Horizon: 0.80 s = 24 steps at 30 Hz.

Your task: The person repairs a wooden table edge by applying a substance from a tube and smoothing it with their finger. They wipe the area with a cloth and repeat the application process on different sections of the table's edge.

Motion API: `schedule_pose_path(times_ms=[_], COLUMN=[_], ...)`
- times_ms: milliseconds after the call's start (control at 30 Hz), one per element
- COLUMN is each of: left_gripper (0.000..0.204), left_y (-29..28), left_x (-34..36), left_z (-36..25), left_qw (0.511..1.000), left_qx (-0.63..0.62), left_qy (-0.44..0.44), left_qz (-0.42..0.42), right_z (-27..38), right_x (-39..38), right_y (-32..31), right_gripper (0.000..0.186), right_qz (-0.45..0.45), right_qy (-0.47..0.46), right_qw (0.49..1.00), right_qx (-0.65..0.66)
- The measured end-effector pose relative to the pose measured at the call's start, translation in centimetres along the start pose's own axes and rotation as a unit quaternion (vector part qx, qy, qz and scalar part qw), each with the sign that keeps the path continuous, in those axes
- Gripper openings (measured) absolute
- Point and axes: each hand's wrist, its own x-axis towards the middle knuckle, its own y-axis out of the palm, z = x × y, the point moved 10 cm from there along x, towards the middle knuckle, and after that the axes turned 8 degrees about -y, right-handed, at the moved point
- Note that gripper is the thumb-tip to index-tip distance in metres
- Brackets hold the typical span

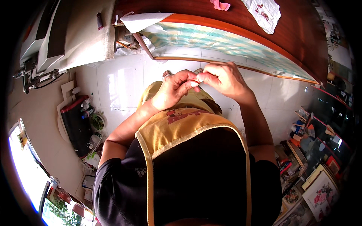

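Observation:
My left hand and my right hand meet in front of my chest, above my yellow apron. Their fingertips pinch together around something very small and pale; what it is cannot be made out. Both hands are closed at the fingertips. They hover just short of the wooden table edge, where a stretched green-and-white checked cloth hangs.
A white embroidered cloth and a pink scrap lie on the brown table. A beige covered bench with a machine stands at left. Bottles and boxes crowd the left floor; pictures and clutter fill the right.

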Motion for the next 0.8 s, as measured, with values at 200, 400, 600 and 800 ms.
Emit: schedule_pose_path(times_ms=[200, 400, 600, 800], left_gripper=[0.018, 0.020, 0.021, 0.021], left_y=[-1.7, -1.7, -3.7, -17.6], left_x=[0.8, 1.2, 2.5, 11.7], left_z=[-0.6, -1.2, -3.5, -8.0], left_qw=[0.998, 0.993, 0.952, 0.904], left_qx=[0.015, 0.111, 0.265, 0.288], left_qy=[0.003, 0.008, 0.106, 0.177], left_qz=[-0.065, -0.048, -0.111, -0.261], right_z=[-0.8, -0.1, -2.5, -6.6], right_x=[-0.1, 0.8, 1.5, -1.5], right_y=[-1.4, -0.7, -0.1, -3.6], right_gripper=[0.014, 0.013, 0.022, 0.039], right_qz=[-0.063, -0.062, -0.063, -0.193], right_qy=[0.035, -0.020, -0.001, 0.110], right_qw=[0.990, 0.995, 0.996, 0.964], right_qx=[0.125, 0.071, 0.067, 0.145])
